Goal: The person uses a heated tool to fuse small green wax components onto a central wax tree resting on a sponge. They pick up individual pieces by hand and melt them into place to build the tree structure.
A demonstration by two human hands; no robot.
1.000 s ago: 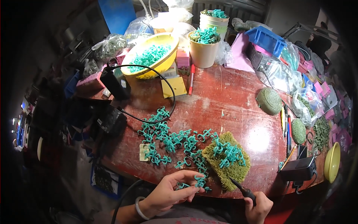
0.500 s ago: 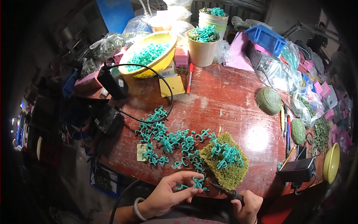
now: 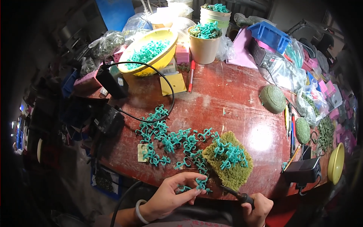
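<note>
My left hand, wearing a bangle, pinches a small teal openwork piece between thumb and fingertips at the table's front edge. My right hand grips a black pen-like tool whose thin tip points left, by the lower corner of a rough olive-green sponge-like pad. Several similar teal pieces lie on that pad. More are spread in a loose cluster over the red table, above and left of my left hand.
Behind stand a yellow basin of teal bits and filled buckets. Black boxes with cables are at left. Round green blocks, pens, a black device and a yellow bowl line the right side, among plastic bags.
The tool's tip swung down and left toward my left hand, then shifted slightly back right; it now sits lower and left of where it was. My left hand keeps its pinch.
</note>
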